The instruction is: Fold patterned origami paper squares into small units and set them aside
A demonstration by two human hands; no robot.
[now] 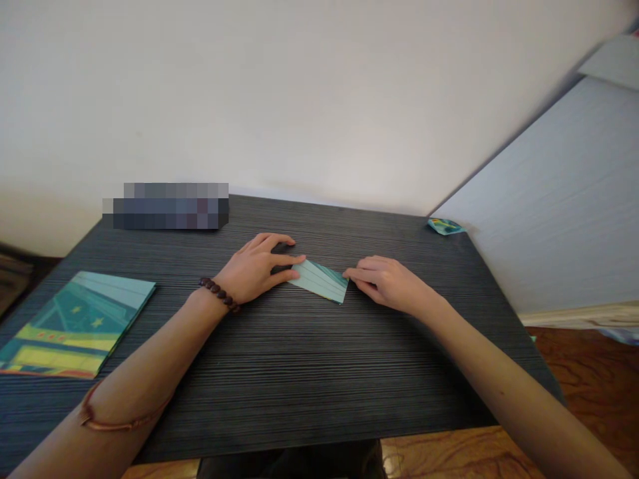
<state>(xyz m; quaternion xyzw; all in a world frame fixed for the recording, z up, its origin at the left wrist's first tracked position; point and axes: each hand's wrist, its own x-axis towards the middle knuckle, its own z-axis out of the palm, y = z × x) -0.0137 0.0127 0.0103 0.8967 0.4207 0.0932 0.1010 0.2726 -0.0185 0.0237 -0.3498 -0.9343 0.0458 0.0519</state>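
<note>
A narrow folded piece of paper (319,281), pale green with a darker teal striped edge, lies at a slant on the dark table between my hands. My left hand (255,266) has its thumb and index finger at the paper's left end, holding it, while its other fingers stretch away over the table. At the opposite end, the curled fingers of my right hand (382,281) pinch the upper right corner. Fingertips partly cover both ends of the paper.
A stack of printed green and yellow paper sheets (74,326) lies on the left of the dark wood-grain table (319,386). A small folded paper piece (446,226) sits at the back right corner. A blurred-out object (170,207) stands at the back left, near the wall.
</note>
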